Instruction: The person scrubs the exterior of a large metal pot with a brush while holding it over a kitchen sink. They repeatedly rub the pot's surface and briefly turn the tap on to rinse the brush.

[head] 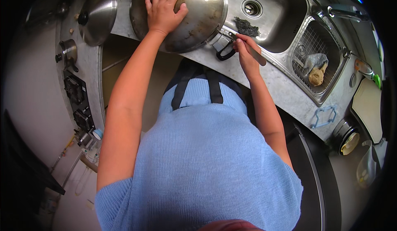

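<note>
A large metal pan (198,17) lies bottom up across the counter's front edge and the sink rim, its base stained brown. Spread flat on that base is my left hand (164,12), fingers apart. A black loop handle (225,53) juts from the pan's near right side on a metal bracket (218,41). My right hand (248,52) pinches a flat metal utensil (256,55), possibly a table knife. Its front end is by the bracket and handle; whether it touches them I cannot tell. The broad end sticks out behind my fingers.
Right of the pan is a steel sink (279,17) holding a dark scouring pad (246,27). Beyond it, a wire-racked basin (302,45) holds a plastic bag (316,63). A lid (99,17), a small saucepan (68,54) and a gas hob (77,97) stand left.
</note>
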Action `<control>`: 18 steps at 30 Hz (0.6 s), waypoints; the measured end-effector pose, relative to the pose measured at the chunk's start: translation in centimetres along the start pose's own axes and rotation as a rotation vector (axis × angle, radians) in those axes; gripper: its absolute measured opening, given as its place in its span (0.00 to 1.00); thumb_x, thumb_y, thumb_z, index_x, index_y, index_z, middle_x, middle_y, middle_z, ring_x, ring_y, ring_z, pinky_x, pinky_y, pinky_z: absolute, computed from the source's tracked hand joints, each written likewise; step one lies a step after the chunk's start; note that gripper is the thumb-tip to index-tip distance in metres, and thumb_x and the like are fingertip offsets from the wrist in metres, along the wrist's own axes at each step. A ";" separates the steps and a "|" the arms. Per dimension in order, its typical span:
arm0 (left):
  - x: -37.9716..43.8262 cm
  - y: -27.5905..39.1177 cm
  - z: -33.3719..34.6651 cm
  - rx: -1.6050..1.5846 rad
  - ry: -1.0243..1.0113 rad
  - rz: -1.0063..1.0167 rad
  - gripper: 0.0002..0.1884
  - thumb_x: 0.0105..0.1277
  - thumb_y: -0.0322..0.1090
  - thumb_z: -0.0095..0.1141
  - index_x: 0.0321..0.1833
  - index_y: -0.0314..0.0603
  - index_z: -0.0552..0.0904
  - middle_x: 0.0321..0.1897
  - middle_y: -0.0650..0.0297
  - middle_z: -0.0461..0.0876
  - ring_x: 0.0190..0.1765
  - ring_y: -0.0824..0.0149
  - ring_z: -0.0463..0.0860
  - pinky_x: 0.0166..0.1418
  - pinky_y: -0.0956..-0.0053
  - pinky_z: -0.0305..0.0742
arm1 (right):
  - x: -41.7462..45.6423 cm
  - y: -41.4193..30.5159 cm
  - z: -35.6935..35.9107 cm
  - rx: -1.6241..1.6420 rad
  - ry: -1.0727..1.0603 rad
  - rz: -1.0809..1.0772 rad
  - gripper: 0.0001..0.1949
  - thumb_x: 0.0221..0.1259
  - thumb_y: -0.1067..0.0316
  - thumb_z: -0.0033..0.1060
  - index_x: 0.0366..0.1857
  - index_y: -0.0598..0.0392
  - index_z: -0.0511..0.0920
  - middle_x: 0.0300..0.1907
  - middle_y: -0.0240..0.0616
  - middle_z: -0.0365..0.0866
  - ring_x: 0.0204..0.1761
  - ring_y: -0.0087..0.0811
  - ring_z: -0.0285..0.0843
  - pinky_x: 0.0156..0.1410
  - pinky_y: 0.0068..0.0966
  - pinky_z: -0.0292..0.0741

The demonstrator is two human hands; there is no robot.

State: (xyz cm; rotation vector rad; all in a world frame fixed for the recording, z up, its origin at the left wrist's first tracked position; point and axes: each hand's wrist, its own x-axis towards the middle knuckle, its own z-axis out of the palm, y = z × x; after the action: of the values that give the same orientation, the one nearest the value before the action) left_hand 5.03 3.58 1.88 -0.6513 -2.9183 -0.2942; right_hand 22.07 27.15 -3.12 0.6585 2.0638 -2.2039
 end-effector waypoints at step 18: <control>-0.1 -1.0 1.5 -0.067 0.061 0.048 0.32 0.61 0.49 0.56 0.72 0.66 0.75 0.77 0.70 0.66 0.80 0.52 0.58 0.80 0.37 0.42 | 0.2 0.9 -2.2 0.170 -0.115 0.195 0.12 0.72 0.69 0.58 0.52 0.62 0.83 0.39 0.39 0.86 0.39 0.25 0.82 0.48 0.22 0.79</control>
State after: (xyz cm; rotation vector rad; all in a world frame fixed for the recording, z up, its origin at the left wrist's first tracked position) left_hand 4.57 2.97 0.24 -0.7081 -2.8412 -0.4008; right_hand 22.72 29.19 -4.04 0.6945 1.6949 -2.2625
